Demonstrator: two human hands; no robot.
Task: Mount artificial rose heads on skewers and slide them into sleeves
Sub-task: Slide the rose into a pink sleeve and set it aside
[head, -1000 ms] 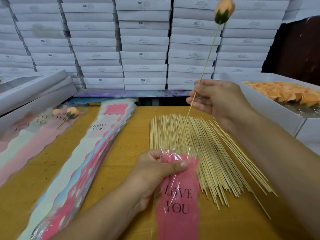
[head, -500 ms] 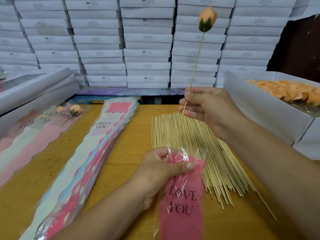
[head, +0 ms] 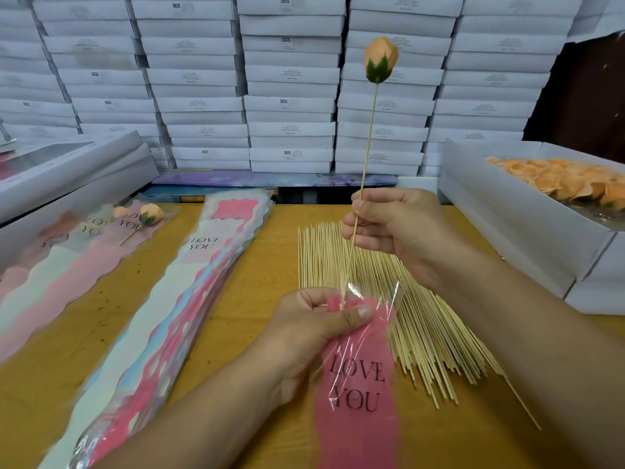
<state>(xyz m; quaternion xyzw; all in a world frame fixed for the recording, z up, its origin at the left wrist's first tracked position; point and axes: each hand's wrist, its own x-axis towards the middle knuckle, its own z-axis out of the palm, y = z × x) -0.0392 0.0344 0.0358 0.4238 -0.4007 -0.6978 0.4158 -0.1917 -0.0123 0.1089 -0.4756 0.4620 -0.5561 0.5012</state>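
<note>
Stacked white boxes (head: 291, 106) stand behind a yellow wooden table (head: 209, 333).

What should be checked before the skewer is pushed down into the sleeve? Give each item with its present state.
1. Rose head seated on skewer: ok.
2. Right hand pinches the skewer: ok.
3. Left hand holds the pink LOVE YOU sleeve at its mouth: ok.
4. Skewer tip at the sleeve mouth: ok.
5. Tip between the sleeve's layers: cannot tell.
6. Loose skewers clear of the sleeve: not ok, they lie under it.
</note>
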